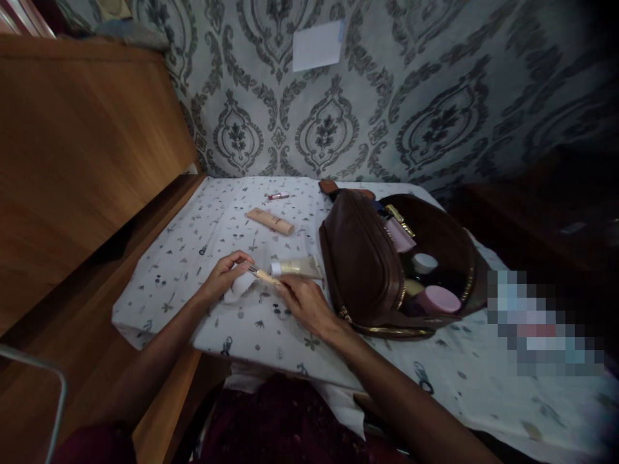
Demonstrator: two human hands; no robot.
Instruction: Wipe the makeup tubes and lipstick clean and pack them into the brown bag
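Between my two hands is a slim cosmetic tube (265, 276), pale beige with a silvery end. My left hand (225, 274) pinches the silvery end, and a crumpled white tissue (240, 287) lies against its fingers; whether they also grip it I cannot tell. My right hand (305, 301) is closed on the beige end. Just behind the right fingers lies a pale yellow squeeze tube (296, 267) with a white cap. Farther back rest a tan squeeze tube (271, 221) and a small pinkish-red tube (278, 196).
A brown leather bag (360, 258) stands unzipped to the right, with a pink round lid (439, 299) and a white jar lid (425, 262) inside. Patterned white cloth (178, 283) covers the table. A wooden cabinet (97, 116) borders the left, a papered wall the back.
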